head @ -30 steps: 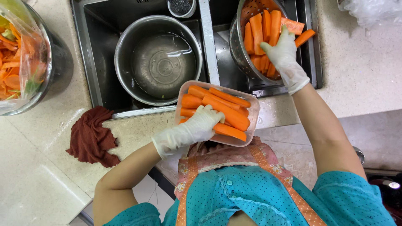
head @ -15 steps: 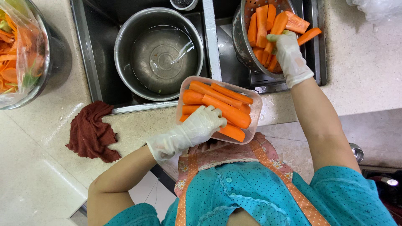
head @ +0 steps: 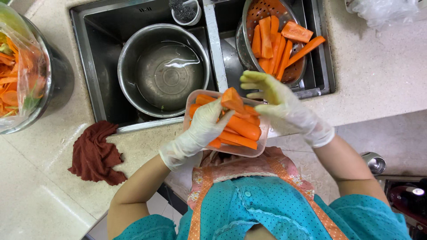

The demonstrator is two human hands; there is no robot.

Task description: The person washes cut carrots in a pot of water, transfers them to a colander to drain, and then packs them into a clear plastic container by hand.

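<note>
- Left hand [head: 200, 131] in a thin white glove has its fingers curled round a chunky orange carrot piece [head: 232, 98], lifting it just above the clear plastic tray [head: 262, 135] heaped with carrot sticks.
- How the tray is supported is hard to tell: the left palm covers its near-left side and the underside is hidden.
- Right hand [head: 278, 104], gloved too, sits at the tray's right edge with fingers spread half open; whether it grips the rim or only rests against it I cannot tell.
- The tray hangs over the front lip of the steel double sink [head: 91, 53], close to the person's apron.
- Left basin: a big empty steel pot [head: 163, 71], with a small cup of dark stuff [head: 185, 11] behind it, cut off at the top.
- Right basin: a metal colander [head: 260, 18] holding more carrot lengths, its near rim partly hidden by the right hand.
- A crumpled dark red cloth [head: 95, 153] lies on the pale counter.
- Far left, a bag-lined bowl of peelings [head: 20, 71] runs out of frame.
</note>
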